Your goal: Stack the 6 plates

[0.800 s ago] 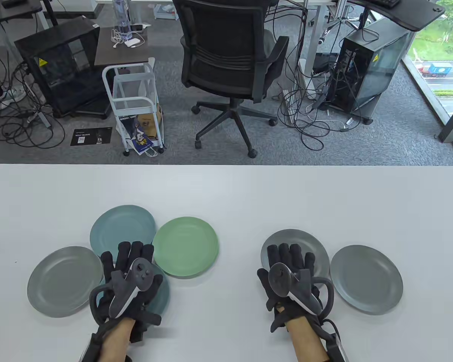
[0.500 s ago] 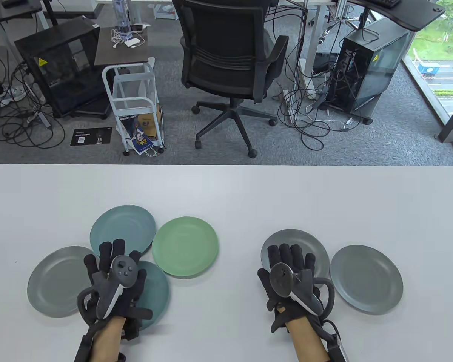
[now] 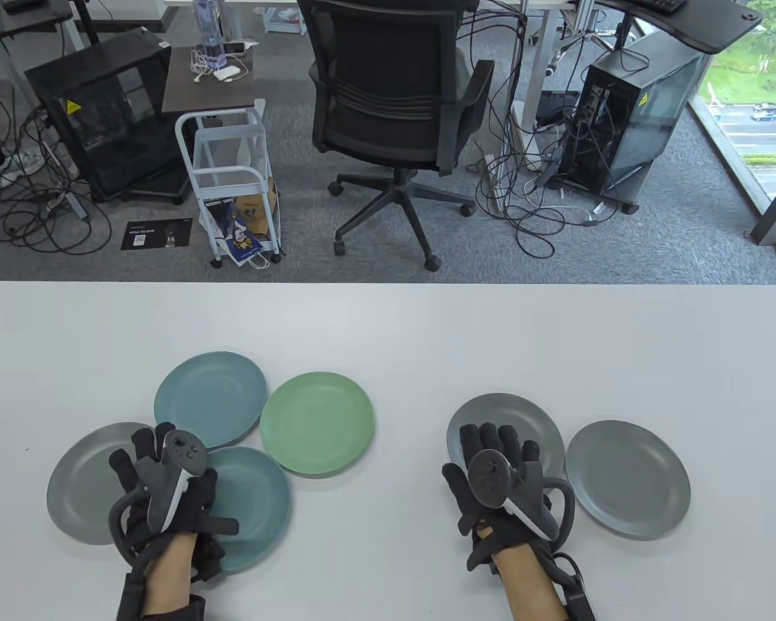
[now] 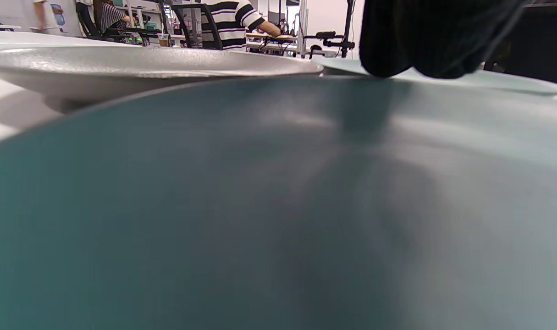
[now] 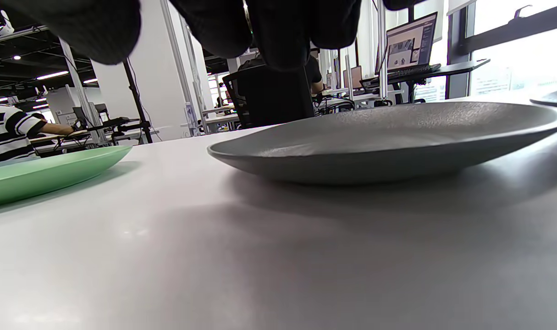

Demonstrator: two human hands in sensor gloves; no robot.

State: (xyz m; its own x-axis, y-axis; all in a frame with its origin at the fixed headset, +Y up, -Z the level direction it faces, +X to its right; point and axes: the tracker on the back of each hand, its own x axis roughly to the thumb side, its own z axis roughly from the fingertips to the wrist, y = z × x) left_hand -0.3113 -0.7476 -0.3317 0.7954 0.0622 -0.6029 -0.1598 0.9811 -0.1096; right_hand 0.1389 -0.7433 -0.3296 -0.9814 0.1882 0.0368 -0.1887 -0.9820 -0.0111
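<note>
Several plates lie flat on the white table. On the left are a grey plate, a far teal plate, a near teal plate and a green plate. On the right are two grey plates. My left hand is flat and open over the gap between the left grey plate and the near teal plate, which fills the left wrist view. My right hand lies open over the near edge of the inner right grey plate.
An office chair, a white cart and computer towers stand on the floor beyond the table's far edge. The green plate's rim shows at the left of the right wrist view.
My left hand has slid left and toward me, off the near teal plate toward the left grey plate. The right hand has barely moved. No plate has shifted.
</note>
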